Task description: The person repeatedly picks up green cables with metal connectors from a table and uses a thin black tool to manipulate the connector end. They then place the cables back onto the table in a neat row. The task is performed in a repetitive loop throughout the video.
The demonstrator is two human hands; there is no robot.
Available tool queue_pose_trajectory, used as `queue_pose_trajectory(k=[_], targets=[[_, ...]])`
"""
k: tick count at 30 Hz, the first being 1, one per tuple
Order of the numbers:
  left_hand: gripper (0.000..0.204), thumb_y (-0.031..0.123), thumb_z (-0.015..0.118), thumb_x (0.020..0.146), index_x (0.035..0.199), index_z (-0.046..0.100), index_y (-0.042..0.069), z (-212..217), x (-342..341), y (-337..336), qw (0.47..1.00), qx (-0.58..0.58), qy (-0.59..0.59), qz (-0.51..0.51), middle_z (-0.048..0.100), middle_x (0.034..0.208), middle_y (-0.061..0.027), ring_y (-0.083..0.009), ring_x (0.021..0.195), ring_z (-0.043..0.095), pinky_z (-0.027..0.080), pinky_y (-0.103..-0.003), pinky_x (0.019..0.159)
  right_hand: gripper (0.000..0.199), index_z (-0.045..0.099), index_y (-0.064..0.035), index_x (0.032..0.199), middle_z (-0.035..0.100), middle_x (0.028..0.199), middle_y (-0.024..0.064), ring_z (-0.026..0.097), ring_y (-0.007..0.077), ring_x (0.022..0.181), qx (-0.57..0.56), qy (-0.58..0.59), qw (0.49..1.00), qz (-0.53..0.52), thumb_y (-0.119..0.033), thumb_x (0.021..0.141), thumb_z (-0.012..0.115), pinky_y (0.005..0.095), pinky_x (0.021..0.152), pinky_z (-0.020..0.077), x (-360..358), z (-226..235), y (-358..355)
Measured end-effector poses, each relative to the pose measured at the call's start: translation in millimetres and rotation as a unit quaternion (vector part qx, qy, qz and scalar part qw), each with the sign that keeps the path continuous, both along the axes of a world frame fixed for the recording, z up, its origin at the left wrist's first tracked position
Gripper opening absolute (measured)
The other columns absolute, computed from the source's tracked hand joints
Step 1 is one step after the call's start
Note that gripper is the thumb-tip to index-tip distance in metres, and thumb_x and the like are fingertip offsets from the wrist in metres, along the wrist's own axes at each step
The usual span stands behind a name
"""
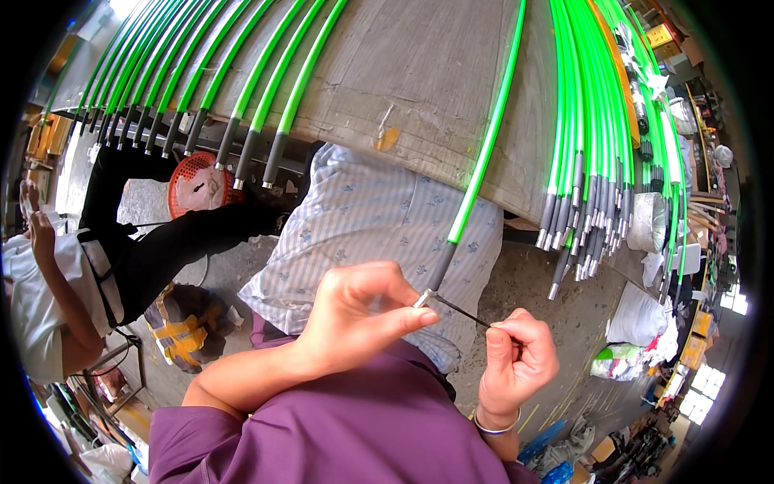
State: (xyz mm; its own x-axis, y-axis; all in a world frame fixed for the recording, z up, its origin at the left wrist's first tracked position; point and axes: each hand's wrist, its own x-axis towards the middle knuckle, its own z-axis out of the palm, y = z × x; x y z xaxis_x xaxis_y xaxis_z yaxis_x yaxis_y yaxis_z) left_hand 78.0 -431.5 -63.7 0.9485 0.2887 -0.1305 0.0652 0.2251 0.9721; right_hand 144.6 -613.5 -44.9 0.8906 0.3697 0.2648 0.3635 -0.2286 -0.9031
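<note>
A bright green rod (493,137) reaches from the table toward me, and its dark grey end section (440,264) points down at my hands. At its tip is a small silvery fitting (425,298), pinched between the thumb and forefinger of my left hand (355,315). From this tip a thin black cord (463,311) runs taut to the right. My right hand (518,359) is closed on the cord's other end, thumb pressed against the curled fingers. Whether the cord enters the rod or wraps round the tip, I cannot tell.
More green rods lie in a row (254,121) at the left and a dense bundle (592,137) at the right, ends overhanging the table (419,73). A striped cloth (363,218) covers my lap. Another person (60,298) sits at the left, near a red basket (198,185).
</note>
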Motion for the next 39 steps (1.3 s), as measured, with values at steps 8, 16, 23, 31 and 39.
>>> queue_pose_trajectory(k=[8,16,23,31,39], targets=[[0.012,0.007,0.074,0.074,0.072,0.065,0.000,1.9,-0.8,-0.5,0.999,-0.039,0.015,-0.020,0.060,0.068,-0.0033,-0.0076,0.063,0.054,0.042,-0.022,0.057,0.016,0.054,0.0005,0.077,0.047,0.060,0.0005,0.035,0.0045,0.050,0.046,0.064,0.997,-0.001,-0.006,0.080,0.068,0.0187,0.045,0.0245,0.9,-3.7,1.8],[0.014,0.007,0.074,0.074,0.082,0.065,0.000,-0.3,-4.5,4.7,0.998,-0.010,0.033,-0.060,0.062,0.076,-0.0032,-0.0079,0.068,0.056,0.043,-0.023,0.059,0.019,0.052,-0.0017,0.084,0.049,0.063,0.0027,0.040,0.0076,0.053,0.304,0.383,0.871,0.039,-0.019,0.090,0.057,0.0212,0.045,0.0318,5.1,-7.2,-4.3],[0.031,0.028,0.062,0.086,0.096,0.062,-0.001,-3.8,24.3,25.4,0.986,-0.141,0.087,-0.016,0.061,0.083,-0.0035,-0.0093,0.078,0.054,0.042,-0.024,0.075,0.019,0.053,-0.0028,0.097,0.054,0.064,0.0075,0.050,0.0180,0.059,0.384,0.547,0.736,0.108,-0.021,0.093,0.050,0.0281,0.052,0.0398,-5.1,-17.1,-5.4],[0.023,0.014,0.067,0.082,0.098,0.061,0.000,4.4,55.5,8.2,0.951,-0.291,0.002,-0.105,0.061,0.088,-0.0047,-0.0120,0.078,0.056,0.043,-0.026,0.077,0.017,0.048,-0.0061,0.096,0.053,0.069,0.0094,0.050,0.0196,0.063,0.419,0.557,0.696,0.171,-0.023,0.094,0.047,0.0289,0.052,0.0399,-14.8,-13.9,-2.2],[0.023,0.013,0.067,0.082,0.098,0.057,0.001,19.2,54.7,-1.8,0.961,-0.268,-0.058,-0.037,0.060,0.090,-0.0042,-0.0116,0.080,0.056,0.043,-0.027,0.076,0.029,0.044,-0.0056,0.097,0.039,0.066,-0.0009,0.041,0.0108,0.060,0.342,0.445,0.819,0.119,-0.030,0.089,0.057,0.0232,0.055,0.0360,-12.7,-12.9,12.4]])
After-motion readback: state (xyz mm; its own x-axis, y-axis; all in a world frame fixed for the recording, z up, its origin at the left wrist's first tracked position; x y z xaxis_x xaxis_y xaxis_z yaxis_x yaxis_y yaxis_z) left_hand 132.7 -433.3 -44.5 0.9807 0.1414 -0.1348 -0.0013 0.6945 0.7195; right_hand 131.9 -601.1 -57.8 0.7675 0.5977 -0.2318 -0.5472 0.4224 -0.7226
